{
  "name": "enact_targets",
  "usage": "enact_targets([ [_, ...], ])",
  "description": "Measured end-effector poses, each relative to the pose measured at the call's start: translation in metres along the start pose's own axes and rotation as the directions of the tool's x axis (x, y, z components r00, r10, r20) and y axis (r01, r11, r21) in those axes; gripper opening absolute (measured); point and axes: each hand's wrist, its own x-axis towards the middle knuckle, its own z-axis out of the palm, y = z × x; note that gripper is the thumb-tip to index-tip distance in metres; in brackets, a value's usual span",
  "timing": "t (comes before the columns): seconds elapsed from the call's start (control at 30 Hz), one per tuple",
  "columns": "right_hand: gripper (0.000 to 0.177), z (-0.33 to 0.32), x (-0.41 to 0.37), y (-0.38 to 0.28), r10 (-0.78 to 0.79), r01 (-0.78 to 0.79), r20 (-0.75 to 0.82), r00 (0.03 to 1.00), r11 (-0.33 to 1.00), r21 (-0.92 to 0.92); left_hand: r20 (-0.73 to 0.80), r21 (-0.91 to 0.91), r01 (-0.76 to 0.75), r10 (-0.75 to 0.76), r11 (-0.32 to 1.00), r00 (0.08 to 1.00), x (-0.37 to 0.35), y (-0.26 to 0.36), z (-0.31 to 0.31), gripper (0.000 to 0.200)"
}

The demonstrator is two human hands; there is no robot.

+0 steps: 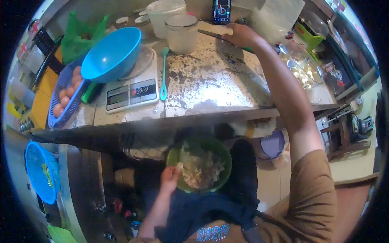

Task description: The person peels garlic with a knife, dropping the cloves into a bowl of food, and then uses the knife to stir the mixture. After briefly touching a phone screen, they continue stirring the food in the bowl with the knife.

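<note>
At the back of the worktop, my right hand (242,35) is closed on a knife (210,33), whose blade points left. My left hand (170,177) is low, at the left rim of a green bowl (227,172) between my legs, pinching a small pale piece (180,165). Pale peelings (193,177) lie in the bowl. A glass container of peeled pale cloves (302,73) stands on the right of the worktop, beside my right forearm.
A blue bowl (111,54) sits on a white scale (132,96). Beside it are a green spoon (164,75), a clear jar (181,36) and a purple basket of eggs (71,91). A phone (221,10) stands at the back. A blue basket (40,170) is at lower left.
</note>
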Motion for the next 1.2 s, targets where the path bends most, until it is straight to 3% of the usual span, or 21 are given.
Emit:
enact_targets([
  [0.03, 0.053, 0.000, -0.013, 0.000, -0.112, 0.106, -0.067, 0.991, 0.990, -0.095, 0.006, 0.003, 0.002, -0.002, 1.000, 1.000, -0.001, 0.004, 0.001, 0.026],
  [0.07, 0.053, 0.000, -0.023, -0.003, -0.108, 0.102, -0.066, 0.992, 0.990, -0.096, -0.010, 0.070, 0.026, -0.026, 0.997, 1.000, -0.001, 0.009, 0.001, 0.026],
  [0.13, 0.052, 0.001, -0.036, -0.005, -0.016, 0.020, 0.048, 0.999, 0.997, -0.081, -0.028, 0.140, 0.050, -0.046, 0.989, 0.999, -0.003, 0.016, 0.003, 0.026],
  [0.27, 0.049, -0.001, -0.053, -0.004, 0.033, -0.035, 0.064, 0.997, 0.999, 0.025, -0.007, 0.048, -0.002, 0.002, 0.999, 1.000, -0.012, 0.031, 0.006, 0.018],
  [0.37, 0.049, 0.020, -0.046, 0.015, -0.087, 0.084, -0.039, 0.995, 0.994, -0.066, -0.026, 0.038, -0.045, 0.046, 0.998, 0.999, -0.015, 0.036, 0.007, 0.015],
  [0.43, 0.052, 0.026, -0.043, 0.015, 0.006, -0.013, -0.143, 0.990, 0.999, -0.047, -0.047, 0.061, -0.096, 0.099, 0.994, 0.994, -0.018, 0.035, 0.008, 0.016],
  [0.5, 0.053, 0.026, -0.047, 0.016, 0.017, -0.014, -0.205, 0.979, 1.000, 0.018, -0.033, -0.046, -0.030, 0.028, 0.998, 0.999, -0.017, 0.036, 0.007, 0.017],
  [0.67, 0.053, 0.034, -0.034, 0.033, 0.091, -0.044, -0.329, 0.940, 0.988, 0.146, -0.044, -0.008, -0.031, 0.031, 0.999, 0.999, -0.011, 0.024, 0.006, 0.017],
  [0.73, 0.058, 0.037, -0.026, 0.041, 0.259, -0.200, -0.349, 0.901, 0.960, 0.196, -0.039, -0.002, -0.047, 0.047, 0.999, 0.998, -0.009, 0.022, 0.005, 0.017],
  [0.77, 0.058, 0.039, -0.023, 0.043, 0.260, -0.200, -0.354, 0.898, 0.960, 0.197, -0.028, -0.017, -0.043, 0.043, 0.999, 0.999, -0.008, 0.021, 0.005, 0.017],
  [0.83, 0.048, 0.040, -0.023, 0.044, 0.308, -0.123, -0.561, 0.768, 0.931, 0.343, -0.017, -0.030, -0.040, 0.039, 0.999, 0.999, -0.007, 0.025, 0.006, 0.016],
  [0.87, 0.048, 0.038, -0.022, 0.047, 0.311, -0.126, -0.561, 0.767, 0.931, 0.343, 0.004, -0.033, -0.031, 0.031, 0.999, 1.000, -0.007, 0.027, 0.007, 0.016],
  [0.93, 0.039, 0.017, -0.021, 0.043, 0.376, -0.214, -0.397, 0.837, 0.894, 0.395, 0.029, -0.034, -0.027, 0.028, 0.999, 0.999, -0.006, 0.029, 0.008, 0.015],
  [1.03, 0.033, -0.002, -0.008, 0.027, 0.366, -0.226, -0.338, 0.867, 0.894, 0.387, -0.047, -0.004, -0.059, 0.058, 0.998, 0.997, -0.011, 0.039, 0.012, 0.016],
  [1.1, 0.040, -0.002, 0.010, 0.015, 0.326, -0.125, -0.413, 0.850, 0.887, 0.444, -0.027, 0.125, -0.052, 0.056, 0.991, 0.998, -0.020, 0.052, 0.012, 0.016],
  [1.13, 0.049, 0.000, 0.020, 0.012, 0.295, -0.028, -0.479, 0.827, 0.872, 0.489, -0.034, 0.125, -0.055, 0.060, 0.991, 0.998, -0.020, 0.053, 0.013, 0.016],
  [1.2, 0.052, 0.009, 0.050, 0.012, 0.307, -0.037, -0.494, 0.814, 0.875, 0.483, -0.040, 0.060, -0.022, 0.024, 0.998, 0.999, -0.021, 0.052, 0.014, 0.016],
])
